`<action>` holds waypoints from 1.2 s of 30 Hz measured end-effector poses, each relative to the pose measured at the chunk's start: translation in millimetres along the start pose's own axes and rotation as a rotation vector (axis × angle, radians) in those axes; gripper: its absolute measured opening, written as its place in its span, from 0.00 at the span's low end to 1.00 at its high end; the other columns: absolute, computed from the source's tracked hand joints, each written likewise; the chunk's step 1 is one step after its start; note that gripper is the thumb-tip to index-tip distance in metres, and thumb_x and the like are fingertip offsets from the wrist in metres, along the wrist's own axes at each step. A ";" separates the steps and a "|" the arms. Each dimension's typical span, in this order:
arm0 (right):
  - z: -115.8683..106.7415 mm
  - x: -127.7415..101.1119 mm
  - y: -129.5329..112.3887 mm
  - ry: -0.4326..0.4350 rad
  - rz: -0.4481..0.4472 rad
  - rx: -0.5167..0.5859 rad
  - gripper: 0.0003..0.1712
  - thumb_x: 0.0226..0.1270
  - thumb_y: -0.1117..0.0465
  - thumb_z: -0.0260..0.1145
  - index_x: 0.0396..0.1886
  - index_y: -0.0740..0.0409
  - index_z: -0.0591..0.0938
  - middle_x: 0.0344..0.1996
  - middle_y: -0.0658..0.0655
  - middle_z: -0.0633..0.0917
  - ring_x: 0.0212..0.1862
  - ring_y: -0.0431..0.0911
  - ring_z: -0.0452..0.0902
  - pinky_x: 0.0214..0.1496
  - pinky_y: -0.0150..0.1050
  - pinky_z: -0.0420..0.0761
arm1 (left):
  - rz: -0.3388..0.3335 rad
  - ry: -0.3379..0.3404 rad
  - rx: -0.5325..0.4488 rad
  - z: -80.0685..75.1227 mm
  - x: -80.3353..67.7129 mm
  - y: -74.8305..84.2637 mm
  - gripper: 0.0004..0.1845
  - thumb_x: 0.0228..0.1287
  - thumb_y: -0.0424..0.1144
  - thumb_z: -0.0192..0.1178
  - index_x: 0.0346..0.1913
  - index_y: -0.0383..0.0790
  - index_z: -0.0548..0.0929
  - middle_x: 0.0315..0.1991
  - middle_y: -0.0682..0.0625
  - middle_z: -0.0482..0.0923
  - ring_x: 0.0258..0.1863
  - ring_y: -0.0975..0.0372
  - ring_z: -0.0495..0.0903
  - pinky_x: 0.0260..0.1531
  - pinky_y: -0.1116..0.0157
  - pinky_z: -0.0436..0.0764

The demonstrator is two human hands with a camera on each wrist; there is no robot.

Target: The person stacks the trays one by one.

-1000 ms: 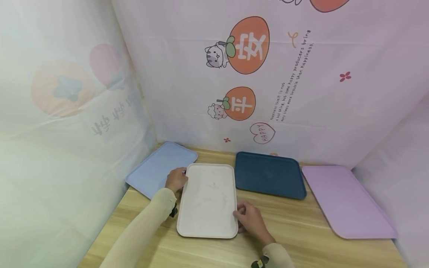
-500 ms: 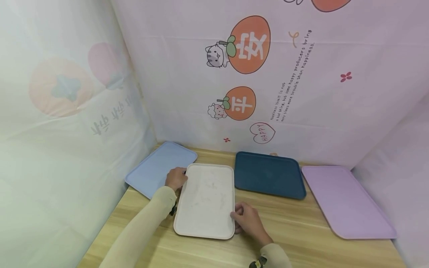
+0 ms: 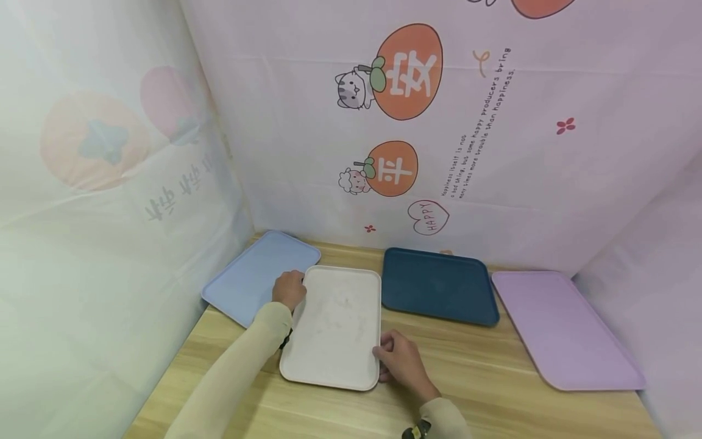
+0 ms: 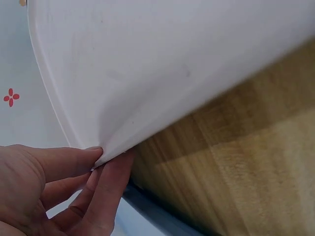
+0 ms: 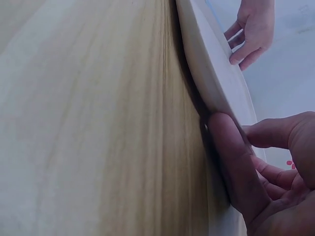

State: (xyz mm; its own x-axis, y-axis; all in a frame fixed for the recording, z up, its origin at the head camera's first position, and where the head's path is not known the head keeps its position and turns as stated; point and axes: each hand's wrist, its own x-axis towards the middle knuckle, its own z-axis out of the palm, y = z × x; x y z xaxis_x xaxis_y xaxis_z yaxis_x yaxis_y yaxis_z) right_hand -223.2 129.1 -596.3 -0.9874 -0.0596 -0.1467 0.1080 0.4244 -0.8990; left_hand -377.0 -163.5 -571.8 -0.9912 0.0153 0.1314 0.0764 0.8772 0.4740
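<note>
In the head view, a white rectangular tray (image 3: pixel 331 329) lies between my hands, its long sides running away from me. My left hand (image 3: pixel 289 289) pinches its left rim toward the far end. In the left wrist view, the thumb (image 4: pixel 74 161) is on top with fingers underneath. My right hand (image 3: pixel 403 361) grips the right rim closer to the near end. The right wrist view has one finger (image 5: pixel 231 147) tucked under the rim, close to the tabletop, and the thumb on the upper side. Part of the tray's left rim is hidden behind the left hand.
A light blue tray (image 3: pixel 258 274) lies at the back left, partly behind the left hand. A dark teal tray (image 3: pixel 439 285) rests behind and right, and a lilac tray (image 3: pixel 567 329) at the far right. Printed white cloth (image 3: pixel 307 152) walls the wooden table (image 3: pixel 482 378).
The near end of the white tray has swung slightly left, and my right hand has moved left with it. My left hand keeps its hold in nearly the same spot.
</note>
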 end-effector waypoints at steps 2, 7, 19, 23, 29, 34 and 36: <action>0.3 1.1 -0.3 0.002 0.003 -0.004 0.15 0.71 0.65 0.69 0.52 0.70 0.81 0.31 0.58 0.84 0.21 0.44 0.84 0.24 0.42 0.90 | -0.006 -0.003 0.019 -2.4 -0.3 2.3 0.16 0.68 0.23 0.60 0.22 0.38 0.75 0.26 0.39 0.81 0.25 0.53 0.75 0.28 0.53 0.80; 2.5 2.8 0.4 0.011 0.009 -0.025 0.15 0.71 0.65 0.69 0.52 0.70 0.81 0.30 0.57 0.84 0.20 0.44 0.83 0.23 0.42 0.89 | -0.008 -0.018 0.077 -1.8 0.9 3.1 0.06 0.68 0.24 0.62 0.33 0.33 0.87 0.37 0.35 0.89 0.34 0.45 0.88 0.36 0.48 0.89; 2.8 4.1 0.1 0.061 0.050 -0.074 0.15 0.69 0.65 0.70 0.52 0.69 0.82 0.32 0.57 0.85 0.20 0.44 0.82 0.22 0.41 0.89 | -0.005 -0.067 0.156 3.9 4.0 8.2 0.04 0.68 0.25 0.64 0.36 0.30 0.88 0.40 0.33 0.89 0.40 0.39 0.90 0.40 0.45 0.91; 3.6 5.7 0.8 0.056 0.050 -0.080 0.16 0.70 0.65 0.70 0.52 0.69 0.81 0.31 0.57 0.84 0.20 0.44 0.83 0.22 0.41 0.89 | -0.015 -0.062 0.184 5.4 3.7 7.0 0.04 0.69 0.26 0.65 0.38 0.30 0.89 0.41 0.34 0.90 0.40 0.39 0.91 0.40 0.45 0.92; 3.8 5.2 2.4 0.055 0.038 -0.070 0.16 0.69 0.66 0.69 0.52 0.70 0.81 0.32 0.58 0.85 0.19 0.44 0.83 0.22 0.42 0.89 | 0.004 -0.036 0.192 7.6 2.3 3.5 0.04 0.68 0.26 0.65 0.36 0.31 0.88 0.39 0.35 0.89 0.38 0.40 0.90 0.37 0.46 0.91; 4.3 5.2 1.7 0.069 0.025 -0.082 0.17 0.68 0.66 0.69 0.53 0.70 0.81 0.33 0.58 0.86 0.18 0.44 0.83 0.21 0.41 0.88 | 0.016 -0.015 0.185 11.2 3.5 -0.2 0.05 0.69 0.26 0.64 0.37 0.31 0.88 0.38 0.35 0.89 0.37 0.40 0.90 0.35 0.46 0.91; 4.6 5.0 0.4 0.075 0.024 -0.086 0.17 0.68 0.66 0.68 0.53 0.70 0.81 0.32 0.58 0.86 0.18 0.44 0.83 0.20 0.41 0.88 | 0.025 -0.006 0.184 12.0 3.4 -0.7 0.04 0.69 0.26 0.64 0.39 0.31 0.89 0.39 0.35 0.89 0.37 0.40 0.90 0.35 0.46 0.91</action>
State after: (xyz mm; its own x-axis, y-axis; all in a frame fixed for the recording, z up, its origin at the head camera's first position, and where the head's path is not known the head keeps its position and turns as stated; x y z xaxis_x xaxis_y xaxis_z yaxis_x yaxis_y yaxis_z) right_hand -227.6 124.8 -599.2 -0.9909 0.0181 -0.1334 0.1245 0.5010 -0.8564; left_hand -381.7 -158.3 -582.1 -0.9899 0.0401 0.1358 0.0801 0.9495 0.3035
